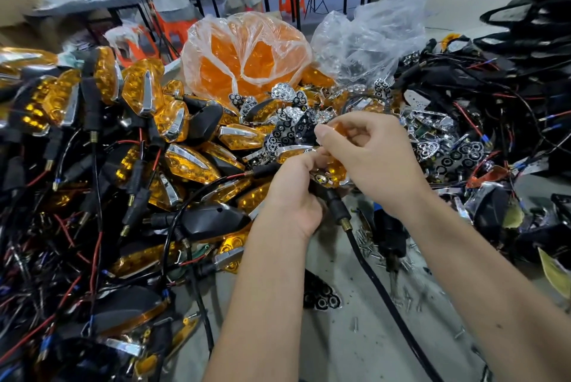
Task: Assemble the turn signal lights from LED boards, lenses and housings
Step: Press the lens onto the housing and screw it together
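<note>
Both hands work together above the bench: the left hand (295,193) grips a black housing (335,197) with its cable; the right hand (370,159) pinches an amber lens (335,129) over it, so this unit seems half done; many finished lights (191,162), glossy amber and chrome, lie piled left; a bag of lenses (244,57) and shiny reflectors (448,153) remain.

Finished lights (129,134) lie left, wiring (494,97) right (lens bag (244,54) behind).
</note>
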### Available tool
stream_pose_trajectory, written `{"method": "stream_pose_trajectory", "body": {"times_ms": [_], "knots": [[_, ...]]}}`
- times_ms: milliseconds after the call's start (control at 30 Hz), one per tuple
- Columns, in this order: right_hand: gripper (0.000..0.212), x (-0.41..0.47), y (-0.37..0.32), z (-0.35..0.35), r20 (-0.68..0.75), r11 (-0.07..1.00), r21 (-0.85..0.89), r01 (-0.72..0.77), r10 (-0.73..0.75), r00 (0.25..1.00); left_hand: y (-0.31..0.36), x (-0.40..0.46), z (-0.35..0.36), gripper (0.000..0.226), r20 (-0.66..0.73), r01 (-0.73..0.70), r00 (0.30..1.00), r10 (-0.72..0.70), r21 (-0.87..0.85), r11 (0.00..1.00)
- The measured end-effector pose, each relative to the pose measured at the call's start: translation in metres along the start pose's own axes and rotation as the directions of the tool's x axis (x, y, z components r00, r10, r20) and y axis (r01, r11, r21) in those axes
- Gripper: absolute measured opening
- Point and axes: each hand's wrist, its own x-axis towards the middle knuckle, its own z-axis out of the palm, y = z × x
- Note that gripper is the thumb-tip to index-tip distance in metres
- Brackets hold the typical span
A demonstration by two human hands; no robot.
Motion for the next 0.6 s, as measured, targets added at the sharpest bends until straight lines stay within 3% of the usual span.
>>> {"method": "stream_pose_trajectory", "body": {"times_ms": [367,500,600], "knots": [[0.044,-0.004,-0.007,0.002,-0.014,0.998,-0.061,-0.005,0.004,1.0,-0.002,-0.001,0.008,0.027,-0.046,-0.057,0.997,0.068,0.207,0.977],[0.049,-0.007,-0.006,0.006,-0.177,0.987,-0.155,0.05,-0.077,0.981,-0.005,-0.005,0.013,0.034,-0.074,-0.016,0.997,0.034,0.239,0.971],[0.054,-0.011,-0.005,0.006,-0.274,0.983,-0.169,0.076,-0.121,0.954,-0.009,-0.007,0.017,0.054,-0.094,-0.021,0.994,0.048,0.275,0.961]]}}
